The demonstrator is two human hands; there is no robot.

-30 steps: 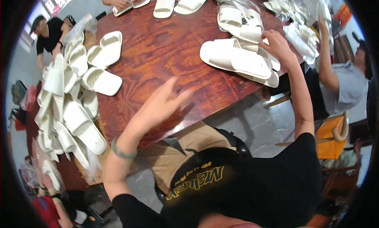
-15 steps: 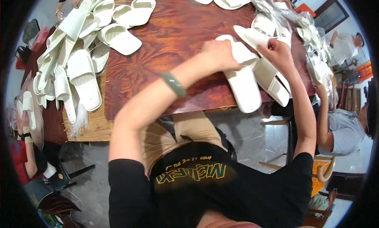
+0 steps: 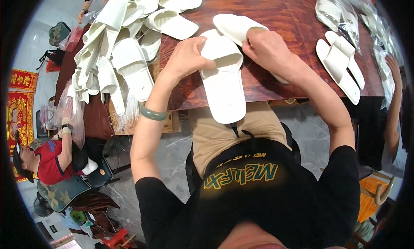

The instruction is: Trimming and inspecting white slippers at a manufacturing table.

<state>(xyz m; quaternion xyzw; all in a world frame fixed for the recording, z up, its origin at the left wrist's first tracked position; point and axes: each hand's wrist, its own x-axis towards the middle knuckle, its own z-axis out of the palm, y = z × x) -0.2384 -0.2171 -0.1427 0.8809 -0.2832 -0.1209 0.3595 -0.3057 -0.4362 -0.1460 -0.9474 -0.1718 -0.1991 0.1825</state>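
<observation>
Centre frame: white slipper (image 3: 224, 87), sole end overhanging the near edge of the dark wooden table (image 3: 284, 16). Left hand (image 3: 187, 57) closed on its strap from the left; green bangle (image 3: 153, 114) on that wrist. Right hand (image 3: 267, 48) pinching the strap's right side, over a second slipper (image 3: 235, 26). Upper left: heap of white slippers (image 3: 116, 55). Right: slipper pair (image 3: 340, 63). Top right: clear bags (image 3: 340, 9)

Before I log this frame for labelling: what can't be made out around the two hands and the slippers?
Head view:
- Second white slipper: mostly hidden by right hand.
- Left hand fingertips: tucked behind front slipper strap.
- Slipper pile: overlapping, uncountable.
- Bagged items: cut by rim.
</observation>
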